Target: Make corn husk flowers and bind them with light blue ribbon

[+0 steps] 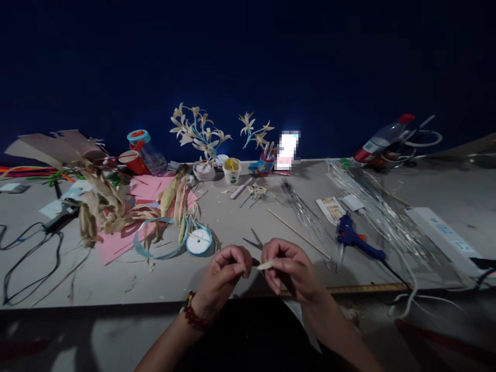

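Note:
My right hand (290,266) pinches a small pale petal-shaped piece of husk (265,265) between thumb and fingertips, near the table's front edge. Close by on its left, my left hand (227,274) is closed, thumb against curled fingers; whether anything is between them is hidden. Just beyond both hands lie scissors (253,241), blades pointing away and handles partly covered by my right hand. Left of my left hand is a white spool (199,241) with light-blue ribbon (155,254) looping off it.
Dried corn husks (106,199) cover pink paper (112,245) at left. Husk flowers on blue stems (199,134) stand at the back. On the right lie a thin stick (298,233), wires (304,206), a blue glue gun (354,237) with its cord, and a white power strip (445,240).

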Tool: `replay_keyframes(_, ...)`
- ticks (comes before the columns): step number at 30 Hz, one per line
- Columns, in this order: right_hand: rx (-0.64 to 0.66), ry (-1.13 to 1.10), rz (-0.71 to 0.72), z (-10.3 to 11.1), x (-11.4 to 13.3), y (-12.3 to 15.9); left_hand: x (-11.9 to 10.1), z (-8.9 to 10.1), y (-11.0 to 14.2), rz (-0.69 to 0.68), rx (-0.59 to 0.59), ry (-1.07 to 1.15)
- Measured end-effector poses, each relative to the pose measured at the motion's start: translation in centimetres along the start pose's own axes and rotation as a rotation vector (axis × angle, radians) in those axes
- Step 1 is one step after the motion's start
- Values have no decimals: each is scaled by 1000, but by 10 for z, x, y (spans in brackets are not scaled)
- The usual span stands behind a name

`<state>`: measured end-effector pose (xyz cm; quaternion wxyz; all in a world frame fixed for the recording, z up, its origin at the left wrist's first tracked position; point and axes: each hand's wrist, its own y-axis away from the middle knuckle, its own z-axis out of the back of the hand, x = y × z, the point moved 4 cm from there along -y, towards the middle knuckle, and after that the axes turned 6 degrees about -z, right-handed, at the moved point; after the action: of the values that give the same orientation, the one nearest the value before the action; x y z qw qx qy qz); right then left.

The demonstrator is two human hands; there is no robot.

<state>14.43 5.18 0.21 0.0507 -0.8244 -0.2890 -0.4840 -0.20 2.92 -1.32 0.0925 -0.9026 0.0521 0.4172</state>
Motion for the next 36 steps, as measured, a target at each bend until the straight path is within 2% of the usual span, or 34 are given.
replay_keyframes(3, -25, 35, 17, 3, -2, -1, -5, 1, -1, -17, -6, -39)
replay_keyframes(7, -50, 201, 13, 4, -4, 0, -10, -4, -3, 9, 58, -253)
replay_keyframes(10, -87, 313, 56, 4, -2, 1, -10, -6, -4, 3, 53, -366)
replay_keyframes(12, -84, 317, 75, 3, -2, 1, -7, -7, -5, 10, 40, -342)
replay_keyframes(19, -16, -4, 59, -1, -10, -2, -1, -6, -6, 68, -18, 6)
replay_keyframes(23, -27, 16, 47, 3, -10, -2, -12, -4, -4, -9, 6, -152)
replay_keyframes(28, -38, 69, 13, 6, -12, -1, -18, -4, -4, -14, 39, -401)
replay_keyframes(31, -44, 93, 31, 5, -11, -1, -14, -3, -5, 24, 13, -378)
replay_keyframes(36, -64, 122, 21, 5, -14, -4, -5, 0, -4, 130, -43, -204)
